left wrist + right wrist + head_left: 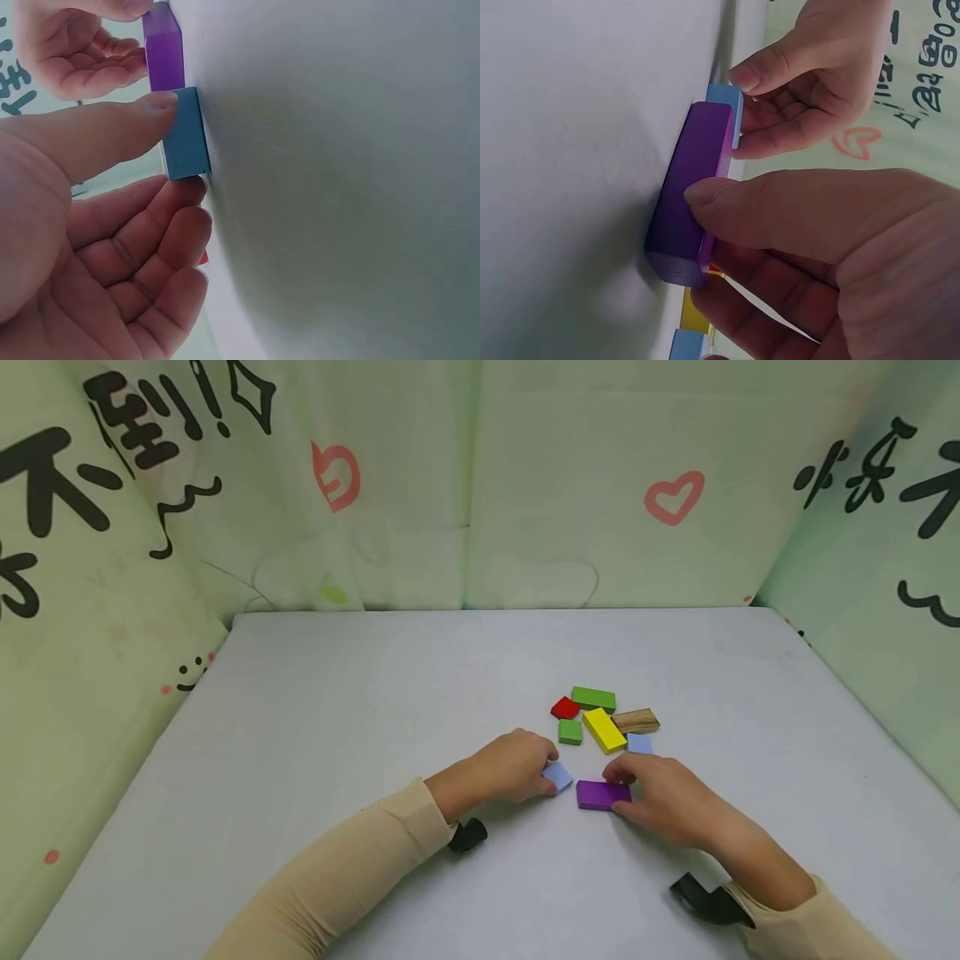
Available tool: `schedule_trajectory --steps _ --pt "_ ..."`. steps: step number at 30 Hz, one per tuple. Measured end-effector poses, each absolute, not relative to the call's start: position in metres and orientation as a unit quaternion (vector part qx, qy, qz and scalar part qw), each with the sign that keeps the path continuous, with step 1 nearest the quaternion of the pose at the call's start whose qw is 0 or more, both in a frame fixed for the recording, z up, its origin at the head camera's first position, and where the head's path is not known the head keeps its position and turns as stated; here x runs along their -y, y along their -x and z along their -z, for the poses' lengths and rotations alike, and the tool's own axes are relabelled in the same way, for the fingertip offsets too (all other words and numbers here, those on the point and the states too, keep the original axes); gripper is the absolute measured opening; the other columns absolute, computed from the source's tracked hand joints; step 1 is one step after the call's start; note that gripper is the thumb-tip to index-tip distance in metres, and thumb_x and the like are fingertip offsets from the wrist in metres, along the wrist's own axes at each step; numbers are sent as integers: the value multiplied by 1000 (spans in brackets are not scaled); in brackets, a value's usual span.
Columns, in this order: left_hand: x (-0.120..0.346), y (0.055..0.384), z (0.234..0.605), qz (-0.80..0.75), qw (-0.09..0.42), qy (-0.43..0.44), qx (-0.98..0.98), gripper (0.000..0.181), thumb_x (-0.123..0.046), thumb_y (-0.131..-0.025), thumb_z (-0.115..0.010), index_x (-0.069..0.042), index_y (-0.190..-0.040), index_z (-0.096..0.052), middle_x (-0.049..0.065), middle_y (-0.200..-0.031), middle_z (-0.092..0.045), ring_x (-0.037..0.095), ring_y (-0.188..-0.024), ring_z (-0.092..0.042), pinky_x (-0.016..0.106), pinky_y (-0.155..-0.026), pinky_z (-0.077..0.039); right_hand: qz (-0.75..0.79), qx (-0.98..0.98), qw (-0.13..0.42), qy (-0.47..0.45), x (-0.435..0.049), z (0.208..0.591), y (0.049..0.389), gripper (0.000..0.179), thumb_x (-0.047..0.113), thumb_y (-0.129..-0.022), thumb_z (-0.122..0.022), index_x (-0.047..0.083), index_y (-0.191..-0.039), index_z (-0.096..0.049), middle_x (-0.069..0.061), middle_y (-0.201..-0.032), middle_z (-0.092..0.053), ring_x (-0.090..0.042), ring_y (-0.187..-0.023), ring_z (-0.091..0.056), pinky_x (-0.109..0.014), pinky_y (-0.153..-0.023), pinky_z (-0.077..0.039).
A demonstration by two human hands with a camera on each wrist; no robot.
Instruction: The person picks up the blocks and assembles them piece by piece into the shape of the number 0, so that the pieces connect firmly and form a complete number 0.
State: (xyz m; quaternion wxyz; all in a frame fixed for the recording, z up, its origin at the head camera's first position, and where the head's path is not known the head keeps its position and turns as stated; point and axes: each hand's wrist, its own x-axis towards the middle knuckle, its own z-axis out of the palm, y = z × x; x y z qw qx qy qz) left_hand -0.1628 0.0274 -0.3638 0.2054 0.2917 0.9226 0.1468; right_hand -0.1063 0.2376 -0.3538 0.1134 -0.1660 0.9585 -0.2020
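My left hand (510, 766) pinches a small light blue block (558, 776) between thumb and fingers at the middle of the white table. Just to its right, the thumb and fingers of my right hand (667, 797) grip a longer purple block (597, 795) by its right part. Seen from the left wrist, the thumb lies on the side of the blue block (187, 139), whose end is close to the purple block (165, 52). In the right wrist view the purple block (686, 172) lies along the tabletop under the thumb.
Beyond the hands lie a yellow block (604, 731), a wood-grain block (637, 721), a red block (565, 707), a small green block (570, 732), a long green block (593, 698) and another light blue block (640, 743). Printed pale green curtains (555, 552) surround the table (360, 677).
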Motion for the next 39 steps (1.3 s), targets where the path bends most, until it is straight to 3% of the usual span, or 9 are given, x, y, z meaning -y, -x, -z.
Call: schedule_trajectory --steps 7,18,26,39 --pt "-27 158 362 -145 211 -293 -921 46 -29 -92 -75 -8 -132 -65 -1 -104 -69 10 -87 -57 20 -83 -50 214 -955 113 172 -237 355 101 30 8 -83 -80 6 -110 -68 0 -103 -68 -24 -99 -62 -49 -89 -52" --pt "-27 153 364 -151 207 -289 -923 44 -29 -92 -75 -8 -130 -66 1 -114 -69 11 -90 -58 22 -85 -51 220 -952 118 177 -234 355 96 30 7 -83 -80 6 -111 -68 1 -104 -67 -24 -100 -62 -50 -90 -51" --pt "-26 154 363 -150 198 -281 -927 43 -29 -91 -76 -7 -127 -67 1 -109 -70 10 -84 -58 20 -77 -51 219 -951 111 188 -230 355 97 30 8 -84 -80 7 -111 -68 1 -105 -67 -23 -100 -62 -49 -90 -51" --pt "-25 155 363 -147 194 -276 -930 42 -30 -91 -76 -7 -126 -68 1 -108 -69 11 -87 -58 20 -79 -51 216 -950 107 197 -224 358 100 30 8 -84 -80 6 -112 -68 0 -106 -68 -24 -101 -62 -48 -90 -52"
